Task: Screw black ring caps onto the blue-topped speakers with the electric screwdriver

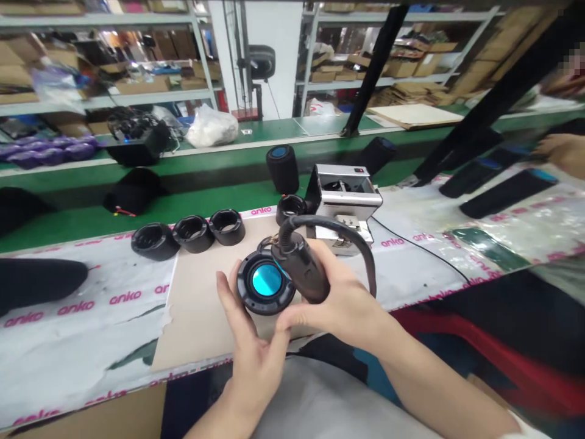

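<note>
My left hand (253, 347) wraps its thumb and fingers round a black round speaker (267, 281) with a shiny blue centre. My right hand (342, 299) grips a black corded electric screwdriver (302, 268), its thumb near the speaker's lower edge. The tool leans over the right side of the speaker, and its working tip cannot be made out. A thick black cable (365, 244) loops from its upper end. Under the hands lies a brown cardboard sheet (196, 317). Just behind stand several black rings (192, 234), one beside the silver screw feeder (345, 195).
A black cylindrical speaker (282, 169) stands behind the feeder, with another tilted one (378, 155) to its right. More dark cylinders (507, 192) lie at right near a co-worker's hand (564, 155). A dark fabric tube (41, 283) lies at left. Black posts (375, 67) cross the bench.
</note>
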{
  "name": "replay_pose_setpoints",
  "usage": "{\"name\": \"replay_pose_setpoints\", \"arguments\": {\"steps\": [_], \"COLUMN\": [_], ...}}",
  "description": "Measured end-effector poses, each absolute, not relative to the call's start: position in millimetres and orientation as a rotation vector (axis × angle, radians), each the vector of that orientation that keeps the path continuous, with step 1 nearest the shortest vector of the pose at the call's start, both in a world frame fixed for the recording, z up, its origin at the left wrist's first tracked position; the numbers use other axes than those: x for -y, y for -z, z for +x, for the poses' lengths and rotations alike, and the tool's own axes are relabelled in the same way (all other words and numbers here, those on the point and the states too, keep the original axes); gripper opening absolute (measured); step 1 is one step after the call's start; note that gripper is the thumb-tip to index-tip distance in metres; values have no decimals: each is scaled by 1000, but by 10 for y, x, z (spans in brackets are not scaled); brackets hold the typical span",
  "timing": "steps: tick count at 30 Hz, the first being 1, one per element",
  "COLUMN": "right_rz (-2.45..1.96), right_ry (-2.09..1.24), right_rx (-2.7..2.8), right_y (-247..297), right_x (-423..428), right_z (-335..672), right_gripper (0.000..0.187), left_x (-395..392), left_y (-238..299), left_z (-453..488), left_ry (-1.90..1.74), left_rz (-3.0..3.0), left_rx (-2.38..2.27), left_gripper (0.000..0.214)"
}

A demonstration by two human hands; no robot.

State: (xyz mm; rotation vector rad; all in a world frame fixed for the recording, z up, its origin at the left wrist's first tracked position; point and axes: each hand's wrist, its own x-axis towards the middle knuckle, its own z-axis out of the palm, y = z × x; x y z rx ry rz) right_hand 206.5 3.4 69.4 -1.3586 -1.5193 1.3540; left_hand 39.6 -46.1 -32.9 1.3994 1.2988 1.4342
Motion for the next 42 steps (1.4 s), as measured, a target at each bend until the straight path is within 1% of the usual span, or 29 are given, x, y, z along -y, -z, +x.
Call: {"name": "replay_pose_setpoints", "arguments": {"steps": [3,5,8,14,19,24,27,34,37,42], "right_rz": [-1374,-1395,-1405,-1226,-1234,-1334,-1317,-1293,-1316,-1385], "right_ry": [-1372,-1320,-1214,-1208,-1208,-1216,-1217,-1193,-1152,-1144], "right_rx": [1544,1579,1613,1518,1605,1707,1723,1776,1796,1762], "right_y": [-690,-691,-703,-787,-802,-739,-722,-740,-749,-765], "right_x": [-40,-51,-72,-139,-196,-238,-258,-292,-276,-229], "right_z": [2117,2132,2139,2189,2231,2248,2260,2276,2267,2244], "right_gripper": [98,94,88,88,88,90,92,87,85,89], "left_x": [438,364,237,122,112,119,122,84,75,94], "left_y": [295,269,230,192,201,197,198,259,256,196], "left_z": [381,358,310,252,240,227,229,167,148,202], "left_ry": [-1417,-1447,-1460,-1442,-1445,-1446,-1434,-1424,-1403,-1415], "left_rz": [1343,1336,1349,1370,1368,1374,1386,1432,1443,1412], "left_rx": [-1337,-1344,-1324,-1246,-1259,-1275,-1287,-1281,-1288,-1305], "left_gripper": [122,127,128,135,139,134,133,133,127,120]}}
